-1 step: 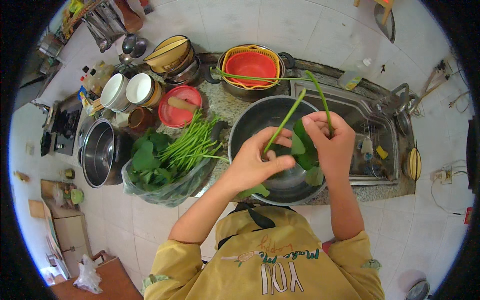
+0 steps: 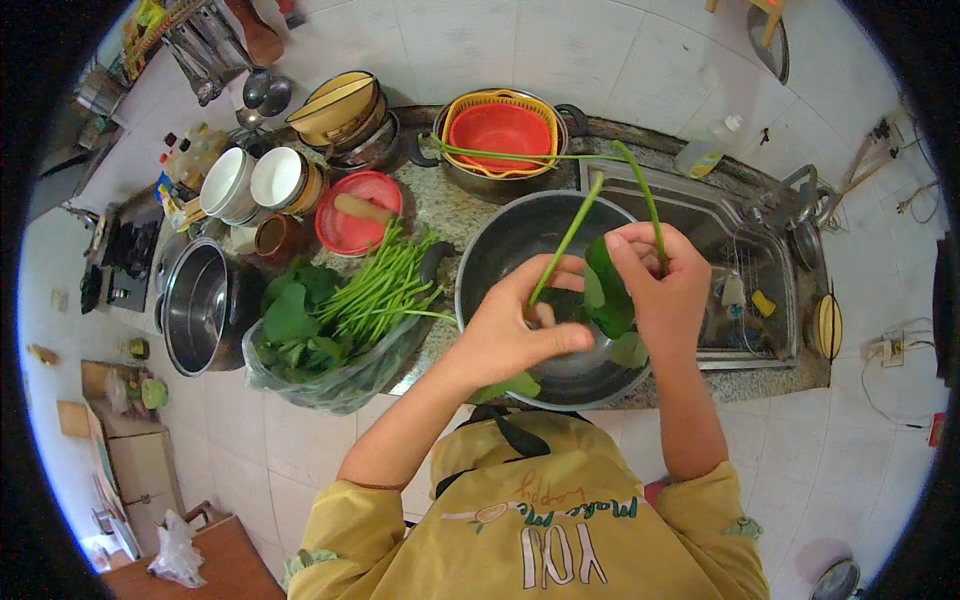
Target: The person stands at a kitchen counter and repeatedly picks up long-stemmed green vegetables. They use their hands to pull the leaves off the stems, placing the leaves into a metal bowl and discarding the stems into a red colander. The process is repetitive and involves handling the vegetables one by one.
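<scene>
Left grip (image 2: 505, 325) has its fingers curled round a smooth green stem (image 2: 567, 239), thumb sticking out; right grip (image 2: 662, 280) is pinching a second stem (image 2: 642, 192) beside a broad, floppy dark leaf (image 2: 608, 290). Barely anything's changed since the earlier frame tbh, the first stem's tip just shifted slightly left. Round grey basin (image 2: 492, 250) under both grips. Left of them, a crinkly see-through bag (image 2: 335, 390) full of thin stalks (image 2: 375, 285) sits on the speckled desk (image 2: 430, 195).

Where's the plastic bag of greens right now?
In the head view, the plastic bag of greens sits left of centre, between the metal pot and the grey basin, nearer the person than the red bowl.
</scene>
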The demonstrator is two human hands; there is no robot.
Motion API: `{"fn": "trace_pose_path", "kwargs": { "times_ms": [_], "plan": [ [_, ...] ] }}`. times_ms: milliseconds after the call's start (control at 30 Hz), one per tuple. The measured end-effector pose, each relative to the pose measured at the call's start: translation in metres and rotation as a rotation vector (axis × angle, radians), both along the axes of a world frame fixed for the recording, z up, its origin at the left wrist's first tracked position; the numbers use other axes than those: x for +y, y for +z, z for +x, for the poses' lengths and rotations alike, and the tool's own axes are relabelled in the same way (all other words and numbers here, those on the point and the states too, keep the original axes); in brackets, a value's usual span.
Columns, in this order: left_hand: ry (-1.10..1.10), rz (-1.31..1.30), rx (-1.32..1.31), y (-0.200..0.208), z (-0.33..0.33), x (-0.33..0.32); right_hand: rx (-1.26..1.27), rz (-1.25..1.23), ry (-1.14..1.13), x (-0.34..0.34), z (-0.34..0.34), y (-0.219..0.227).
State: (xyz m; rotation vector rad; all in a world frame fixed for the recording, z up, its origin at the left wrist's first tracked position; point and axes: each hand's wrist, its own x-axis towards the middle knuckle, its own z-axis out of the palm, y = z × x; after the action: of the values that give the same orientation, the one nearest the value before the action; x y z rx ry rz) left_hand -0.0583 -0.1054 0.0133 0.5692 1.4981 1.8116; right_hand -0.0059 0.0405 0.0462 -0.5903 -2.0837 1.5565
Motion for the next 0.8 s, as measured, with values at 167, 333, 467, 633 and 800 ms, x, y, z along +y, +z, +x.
{"fn": "trace_pose_path", "kwargs": {
  "times_ms": [167, 333, 467, 633, 800],
  "plan": [
    [0.153, -0.138, 0.057, -0.013, 0.004, 0.008, 0.078, 0.042, -0.077, 0.002, 0.003, -0.002],
    [0.25, 0.142, -0.266, -0.016, -0.002, 0.005, 0.118, 0.084, -0.136, 0.009, 0.015, -0.005],
    [0.256, 0.221, -0.285, 0.001, 0.004, 0.007, 0.186, 0.023, -0.106, 0.002, 0.029, -0.012],
    [0.175, 0.251, -0.35, 0.006, 0.002, 0.007, 0.189, 0.002, -0.113, 0.0, 0.036, -0.014],
    [0.187, 0.003, 0.118, -0.022, -0.006, 0.012, 0.158, 0.167, -0.109, 0.009, 0.03, -0.015]
  ]
}}
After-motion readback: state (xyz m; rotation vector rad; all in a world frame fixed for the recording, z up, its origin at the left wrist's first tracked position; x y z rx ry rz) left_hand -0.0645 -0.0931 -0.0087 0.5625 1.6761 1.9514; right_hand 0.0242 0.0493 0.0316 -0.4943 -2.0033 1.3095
